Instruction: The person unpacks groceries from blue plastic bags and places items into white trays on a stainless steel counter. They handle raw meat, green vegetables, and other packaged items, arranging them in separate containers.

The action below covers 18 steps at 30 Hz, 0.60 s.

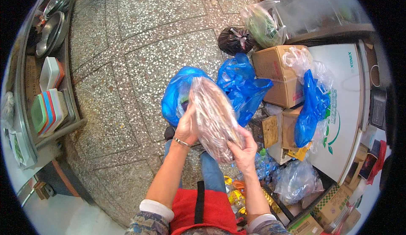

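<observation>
Between my two hands I hold a long clear plastic bag (214, 117) packed with slender, pale brownish contents that I cannot identify. My left hand (186, 125), with a bracelet at the wrist, grips its left side. On its lower right side lie the thumb and fingers of my right hand (243, 147). Beneath and behind the clear bag, a bulging blue plastic bag (173, 92) rests on the floor. More blue plastic bags (236, 73) lie just to the right of it, crumpled. The clear bag partly covers both.
A tied black bag (235, 41), a clear bag of greens (265, 25) and a cardboard box (276, 73) stand at right, beside a white appliance (336, 108). Plastic bottles (265, 168) lie near my legs. A metal shelf at left holds plastic baskets (52, 108) and metal basins (52, 35).
</observation>
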Tool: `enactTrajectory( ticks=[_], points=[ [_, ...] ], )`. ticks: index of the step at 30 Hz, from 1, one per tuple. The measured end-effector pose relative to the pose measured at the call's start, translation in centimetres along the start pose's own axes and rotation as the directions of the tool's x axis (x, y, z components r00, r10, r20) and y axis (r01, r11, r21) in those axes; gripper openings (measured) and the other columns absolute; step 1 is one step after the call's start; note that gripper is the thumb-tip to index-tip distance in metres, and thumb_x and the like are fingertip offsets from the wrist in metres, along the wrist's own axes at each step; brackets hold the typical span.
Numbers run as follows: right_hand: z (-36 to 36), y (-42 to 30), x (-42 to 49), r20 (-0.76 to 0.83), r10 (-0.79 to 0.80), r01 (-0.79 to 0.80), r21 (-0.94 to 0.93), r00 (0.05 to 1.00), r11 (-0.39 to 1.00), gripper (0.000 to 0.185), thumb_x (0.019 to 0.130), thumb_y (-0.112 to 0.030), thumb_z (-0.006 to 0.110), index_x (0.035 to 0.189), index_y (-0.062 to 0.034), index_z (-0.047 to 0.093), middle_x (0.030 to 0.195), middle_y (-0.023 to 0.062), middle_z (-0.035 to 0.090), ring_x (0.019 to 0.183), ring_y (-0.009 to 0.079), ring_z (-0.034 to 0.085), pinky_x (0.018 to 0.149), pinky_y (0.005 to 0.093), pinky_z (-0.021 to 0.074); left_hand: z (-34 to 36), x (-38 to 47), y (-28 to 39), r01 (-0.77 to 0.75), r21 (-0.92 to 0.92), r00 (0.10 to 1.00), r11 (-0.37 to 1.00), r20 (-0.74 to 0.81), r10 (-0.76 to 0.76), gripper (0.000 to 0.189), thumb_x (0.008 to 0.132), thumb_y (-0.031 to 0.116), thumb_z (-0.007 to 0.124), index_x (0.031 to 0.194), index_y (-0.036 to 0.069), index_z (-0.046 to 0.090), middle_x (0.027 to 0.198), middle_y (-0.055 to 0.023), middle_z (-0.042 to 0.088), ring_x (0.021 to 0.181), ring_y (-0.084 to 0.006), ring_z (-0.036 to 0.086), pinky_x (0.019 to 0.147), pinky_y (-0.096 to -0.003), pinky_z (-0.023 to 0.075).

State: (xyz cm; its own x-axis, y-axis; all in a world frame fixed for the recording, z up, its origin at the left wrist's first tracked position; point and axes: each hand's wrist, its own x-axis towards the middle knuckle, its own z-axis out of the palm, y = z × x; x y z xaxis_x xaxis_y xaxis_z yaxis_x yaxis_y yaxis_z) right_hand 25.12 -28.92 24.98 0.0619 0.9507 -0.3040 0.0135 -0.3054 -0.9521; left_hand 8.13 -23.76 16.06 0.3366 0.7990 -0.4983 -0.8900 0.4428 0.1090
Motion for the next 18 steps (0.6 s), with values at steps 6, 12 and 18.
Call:
enactTrajectory(
  ticks=[6,12,18],
  points=[
    [8.0,-1.9,-1.7,0.445,-0.334,0.555,-0.61,0.831,0.566,0.044,0.062,0.01,0.058,0.102,-0.0062,0.066,0.119,0.012,0.059,0.108,0.036,0.055,0.086,0.0385,0.05,-0.8,-3.9,2.2,-0.01,-0.05,1.0,0.999,-0.018,0.009,0.07,0.091,0.057,0.043,0.137,0.005,0.039,0.131,-0.0103,0.051,0.117,-0.024,0.052,0.1,-0.0395,0.0416],
    [12.1,-6.8,-5.6,0.717,-0.141,0.647,-0.503,0.682,0.573,0.035,0.066,0.002,0.064,0.1,-0.0071,0.066,0.128,0.0076,0.054,0.123,0.0444,0.042,0.099,0.0492,0.0394,-1.8,-8.0,7.5,-0.109,-0.149,0.994,0.983,-0.034,0.105,0.053,0.088,0.029,0.057,0.13,-0.001,0.045,0.118,-0.0154,0.06,0.103,-0.0265,0.061,0.092,-0.0399,0.0484],
    [13.9,-12.9,-6.0,0.45,-0.374,0.543,-0.342,0.811,0.767,0.03,0.068,0.003,0.068,0.098,-0.0016,0.065,0.109,0.0129,0.064,0.108,0.0335,0.057,0.091,0.041,0.0454,3.1,-11.4,13.3,-0.108,-0.144,0.994,0.984,-0.003,0.108,0.051,0.077,0.021,0.058,0.122,-0.002,0.051,0.104,-0.0181,0.064,0.086,-0.03,0.066,0.078,-0.0396,0.0559]
  ],
)
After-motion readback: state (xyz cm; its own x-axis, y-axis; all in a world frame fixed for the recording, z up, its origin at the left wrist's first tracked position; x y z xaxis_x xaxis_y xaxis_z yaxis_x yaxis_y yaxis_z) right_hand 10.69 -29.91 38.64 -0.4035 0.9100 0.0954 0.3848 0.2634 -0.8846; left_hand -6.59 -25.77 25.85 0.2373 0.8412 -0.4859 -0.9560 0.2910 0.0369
